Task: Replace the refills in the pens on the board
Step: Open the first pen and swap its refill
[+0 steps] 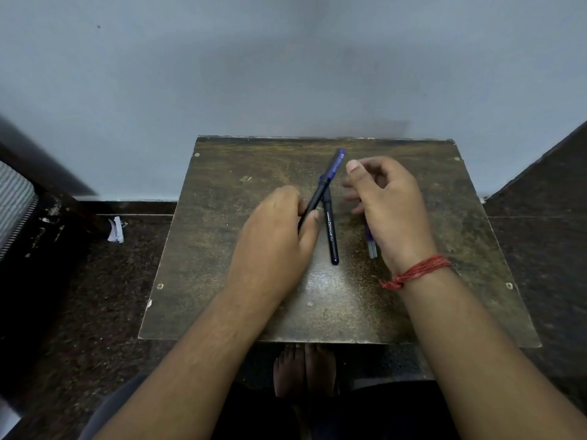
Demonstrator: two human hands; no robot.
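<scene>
A worn brown board [241, 281] lies in front of me. My left hand [276, 236] grips a black pen with a blue cap [327, 179], held tilted above the board with the cap pointing up and away. A second black pen [331, 236] lies flat on the board just right of that hand. My right hand [387, 204] hovers to the right with loosely curled fingers and holds nothing. Under its palm, the ends of a few refills [372, 249] show on the board; the rest of them is hidden.
The board's far edge meets a pale wall [286, 74]. Dark speckled floor lies on both sides, with a white scrap [116, 230] on the left. A striped object [12, 201] is at the far left. Bare feet [305, 369] show below the board's near edge.
</scene>
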